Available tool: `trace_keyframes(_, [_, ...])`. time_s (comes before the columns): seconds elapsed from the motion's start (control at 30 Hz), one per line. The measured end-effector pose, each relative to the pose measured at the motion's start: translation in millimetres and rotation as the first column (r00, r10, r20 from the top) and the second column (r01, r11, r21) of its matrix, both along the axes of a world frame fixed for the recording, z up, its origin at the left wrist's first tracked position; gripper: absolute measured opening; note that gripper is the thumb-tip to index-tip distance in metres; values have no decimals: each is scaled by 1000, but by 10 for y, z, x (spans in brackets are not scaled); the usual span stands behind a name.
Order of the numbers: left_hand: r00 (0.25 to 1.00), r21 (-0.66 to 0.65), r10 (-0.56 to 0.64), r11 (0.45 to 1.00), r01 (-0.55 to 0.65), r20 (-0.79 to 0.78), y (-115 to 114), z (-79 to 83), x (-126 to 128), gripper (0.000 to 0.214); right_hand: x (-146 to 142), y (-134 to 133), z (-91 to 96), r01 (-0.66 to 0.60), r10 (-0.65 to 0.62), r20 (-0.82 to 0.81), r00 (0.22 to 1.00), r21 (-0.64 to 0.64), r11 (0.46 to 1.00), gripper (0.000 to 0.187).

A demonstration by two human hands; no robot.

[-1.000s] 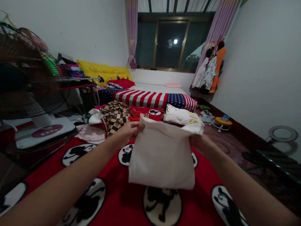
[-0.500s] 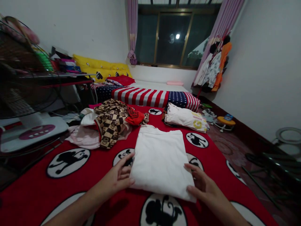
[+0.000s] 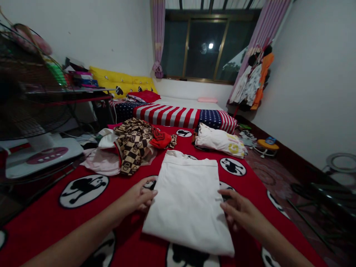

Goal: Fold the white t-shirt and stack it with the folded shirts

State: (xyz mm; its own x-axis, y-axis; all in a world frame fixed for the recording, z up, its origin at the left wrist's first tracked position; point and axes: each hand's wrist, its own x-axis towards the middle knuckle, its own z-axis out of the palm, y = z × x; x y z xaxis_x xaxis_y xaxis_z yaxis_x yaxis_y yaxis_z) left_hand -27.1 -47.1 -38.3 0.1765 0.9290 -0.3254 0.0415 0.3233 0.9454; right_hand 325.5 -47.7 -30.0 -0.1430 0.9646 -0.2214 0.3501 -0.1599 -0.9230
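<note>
With 12 straight ahead of you, the white cloth lies flat on the red blanket, squarely between your hands. Your left hand is at its 9 o'clock edge, your right hand at its 3 o'clock edge; neither is clearly nearer. Both look released, fingers loosely curled and parted, fingertips at the edges; whether they press on the fabric, you cannot tell from here. The cloth's long axis runs from 12 to 6, so your hands flank its long sides. Its seamed, narrower-looking end points to 12, its plain end to 6. Beyond it, a heap lies toward 11, a pile toward 1.
</note>
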Motion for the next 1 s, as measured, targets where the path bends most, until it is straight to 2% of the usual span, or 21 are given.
trace_keyframes(0.13, [990, 73, 113, 992, -107, -89, 570, 269, 226, 83, -64, 740, 198, 165, -178, 150, 972, 101, 981, 55])
trace_keyframes(0.2, [979, 95, 163, 984, -151, -122, 854, 329, 346, 77, -104, 1037, 183, 256, -287, 203, 936, 168, 952, 49])
trace_keyframes(0.27, [966, 139, 226, 968, -209, -122, 1096, 300, 435, 73, -133, 1215, 88, 319, -373, 214, 903, 246, 915, 44])
trace_keyframes(0.37, [955, 280, 275, 930, -236, -108, 1344, 178, 500, 65, -154, 1281, -85, 346, -424, 144, 894, 380, 858, 36])
trace_keyframes(0.43, [935, 405, 307, 889, -216, -176, 1424, 125, 522, 58, -171, 1246, -145, 355, -427, 43, 903, 486, 799, 30])
trace_keyframes(0.53, [812, 622, 439, 773, -124, -385, 1451, 164, 607, 44, -229, 1186, -124, 423, -420, -145, 896, 567, 707, 23])
trace_keyframes(0.6, [754, 726, 473, 688, 7, -455, 1439, 243, 736, 35, -286, 1166, -83, 474, -391, -270, 880, 543, 693, 21])
trace_keyframes(0.63, [768, 748, 435, 658, 86, -470, 1433, 281, 822, 32, -316, 1161, -66, 488, -367, -324, 872, 521, 700, 20])
trace_keyframes(0.7, [828, 732, 256, 637, 243, -498, 1427, 328, 1014, 30, -370, 1150, -49, 495, -326, -390, 861, 499, 711, 19])
trace_keyframes(0.77, [857, 690, 71, 628, 359, -510, 1435, 324, 1189, 43, -407, 1136, -50, 505, -295, -432, 852, 532, 680, 17])
trace_keyframes(0.8, [862, 679, 20, 626, 384, -507, 1441, 306, 1254, 50, -418, 1129, -54, 506, -272, -449, 851, 564, 652, 17])
trace_keyframes(0.87, [869, 674, 0, 632, 383, -494, 1450, 259, 1327, 55, -433, 1117, -62, 490, -218, -461, 860, 629, 603, 14])
trace_keyframes(0.93, [882, 674, 15, 652, 348, -471, 1442, 224, 1329, 41, -445, 1112, -64, 471, -194, -449, 872, 667, 577, 10])
trace_keyframes(1.0, [903, 656, 9, 691, 305, -429, 1419, 222, 1293, 23, -457, 1118, -64, 473, -230, -424, 876, 659, 585, 12])
